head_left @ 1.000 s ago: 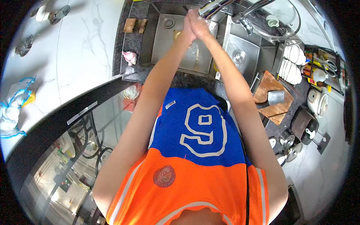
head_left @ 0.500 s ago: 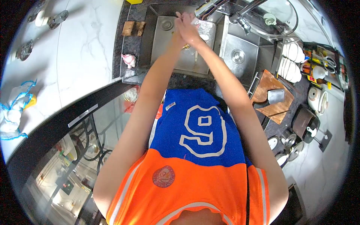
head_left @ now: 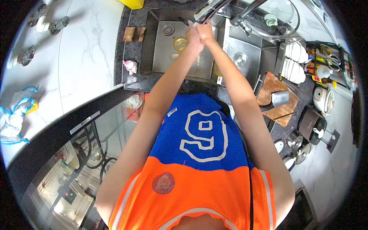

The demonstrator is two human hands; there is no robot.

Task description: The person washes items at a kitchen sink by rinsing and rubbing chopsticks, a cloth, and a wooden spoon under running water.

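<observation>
My left hand (head_left: pixel 193 37) and my right hand (head_left: pixel 206 32) meet over the far part of the left sink basin (head_left: pixel 161 53), just under the faucet head (head_left: pixel 204 14). They touch at the wrists and fingers, and the fingers are small and partly hidden. A dark thin object (head_left: pixel 183 20) lies beside my left fingers; whether I hold it cannot be made out. A yellowish round dish (head_left: pixel 179 44) and a pale spoon-like piece (head_left: pixel 174 56) are in the basin, left of my left hand.
The right basin (head_left: pixel 245 46) has a round drain. Further right are a wooden board (head_left: pixel 270 90) with a cleaver (head_left: pixel 280 98) on it, and stacked white dishes (head_left: pixel 293 71). Left of the sink lie brown blocks (head_left: pixel 129 34) and a pink-white crumpled cloth (head_left: pixel 130 66).
The hands, earlier pressed together and then spread with water splashing beside them, are now folded closer together. The view has shifted slightly, and the yellowish dish shows more fully.
</observation>
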